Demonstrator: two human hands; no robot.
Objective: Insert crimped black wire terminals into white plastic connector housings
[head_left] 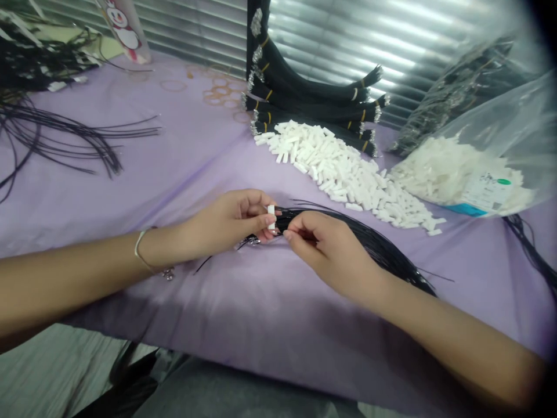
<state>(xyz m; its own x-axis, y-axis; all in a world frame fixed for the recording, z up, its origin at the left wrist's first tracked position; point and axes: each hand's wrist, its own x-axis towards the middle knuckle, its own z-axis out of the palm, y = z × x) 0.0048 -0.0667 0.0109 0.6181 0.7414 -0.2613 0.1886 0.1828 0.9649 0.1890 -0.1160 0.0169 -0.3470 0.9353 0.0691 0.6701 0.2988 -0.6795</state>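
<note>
My left hand (226,220) pinches a small white plastic connector housing (272,216) upright between thumb and fingers. Just to its right, my right hand (333,247) is closed, thumb against fingertips, at the end of a black wire close to the housing. A bundle of black wires (383,249) runs beneath and behind the right hand, fanning out toward the lower right. Whether a wire tip sits inside the housing is too small to tell. Some metal-tipped wire ends (251,240) show under the left hand.
A heap of white housings (335,165) lies beyond my hands, beside a clear bag (487,168) of more. Tied black wire bundles (313,110) are stacked behind it. Loose black wires (82,133) lie at left on the purple cloth (209,313). A cup (126,32) stands at the back.
</note>
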